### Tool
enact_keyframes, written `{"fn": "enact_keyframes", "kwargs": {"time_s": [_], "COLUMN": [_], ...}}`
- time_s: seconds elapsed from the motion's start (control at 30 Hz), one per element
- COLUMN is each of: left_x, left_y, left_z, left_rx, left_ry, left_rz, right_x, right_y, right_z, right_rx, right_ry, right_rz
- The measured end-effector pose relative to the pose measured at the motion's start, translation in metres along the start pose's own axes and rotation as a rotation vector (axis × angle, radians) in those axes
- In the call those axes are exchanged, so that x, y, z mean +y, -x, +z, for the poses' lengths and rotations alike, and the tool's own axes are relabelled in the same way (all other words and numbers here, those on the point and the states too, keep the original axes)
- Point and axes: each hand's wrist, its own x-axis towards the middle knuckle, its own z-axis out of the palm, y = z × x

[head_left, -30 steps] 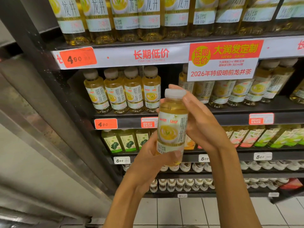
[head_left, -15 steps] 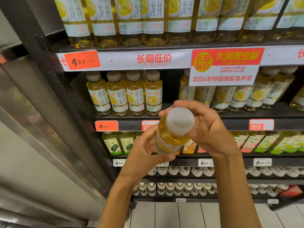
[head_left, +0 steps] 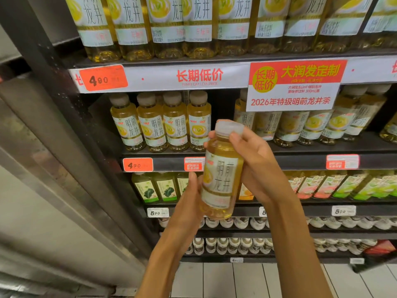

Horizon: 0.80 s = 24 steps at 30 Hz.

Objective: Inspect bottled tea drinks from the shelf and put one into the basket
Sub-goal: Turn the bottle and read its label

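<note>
A clear plastic bottle of pale golden tea (head_left: 221, 175), with a whitish screw cap and a white label bearing dark vertical characters and a yellow cup picture, is held up in front of the dark metal shelf unit (head_left: 300, 162), nearly upright with its cap leaning slightly to the right. Its label faces the camera (somewhat blurred).

Both hands grip it. The left hand (head_left: 189, 203) wraps the lower body from the left, thumb lying up along the label's left edge, the remaining fingers hidden behind the bottle. The right hand (head_left: 255, 166) comes in from the right, its fingers curled round the cap and neck and its palm against the bottle's right side. The bottle's base hangs free below the left hand's thumb.

Behind, rows of matching golden tea bottles (head_left: 159, 123) stand on the shelf at about cap height, and a row of larger ones (head_left: 193, 26) fills the shelf above. A white price strip with red characters (head_left: 199, 77) runs under that upper shelf, carrying an orange price tag (head_left: 104, 78) and a red-and-white promotional sign (head_left: 294, 84) that covers the tops of some bottles. Lower down are green-labelled bottles (head_left: 154, 188), pink and green cartons (head_left: 343, 186) and small white-capped bottles (head_left: 232, 244). A grey metal pillar (head_left: 53, 168) slants down the left side; the white tiled floor (head_left: 236, 280) shows at the bottom.
</note>
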Motion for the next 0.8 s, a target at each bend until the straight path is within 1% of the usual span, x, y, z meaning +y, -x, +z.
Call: {"fn": "enact_keyframes", "kwargs": {"time_s": [0.1, 0.27, 0.3, 0.37, 0.47, 0.53, 0.6, 0.67, 0.7, 0.73, 0.8], "left_x": [-0.003, -0.002, -0.003, -0.003, -0.003, -0.002, -0.004, -0.009, -0.012, -0.014, -0.013], "left_y": [-0.002, 0.0, -0.001, -0.004, -0.009, -0.013, -0.016, -0.017, -0.017, -0.016, -0.015], "left_z": [0.004, 0.002, 0.003, 0.007, 0.012, 0.016, 0.017, 0.013, 0.011, 0.008, 0.004], "left_rx": [0.028, -0.048, -0.061, -0.043, 0.065, 0.07, 0.074, 0.086, 0.069, 0.036, -0.079], "left_ry": [-0.058, 0.065, 0.063, -0.023, -0.24, -0.316, -0.348, -0.313, -0.259, -0.171, 0.069], "left_rz": [-0.024, -0.111, -0.132, -0.144, -0.046, 0.066, 0.109, 0.101, 0.079, 0.047, -0.018], "right_x": [0.006, 0.003, 0.004, 0.008, 0.009, 0.009, 0.01, 0.01, 0.009, 0.009, 0.007], "right_y": [-0.003, -0.007, -0.006, -0.006, -0.006, -0.008, -0.008, -0.008, -0.008, -0.008, -0.009], "right_z": [0.001, -0.006, -0.008, -0.01, -0.012, -0.013, -0.014, -0.015, -0.016, -0.018, -0.021], "right_rx": [0.031, -0.002, -0.011, 0.002, 0.122, 0.206, 0.231, 0.182, 0.144, 0.11, 0.053], "right_ry": [0.019, -0.114, -0.125, -0.15, -0.1, -0.013, 0.067, 0.123, 0.124, 0.101, -0.005], "right_rz": [0.036, 0.049, 0.051, 0.04, -0.003, -0.048, -0.05, -0.019, -0.002, 0.01, 0.025]}}
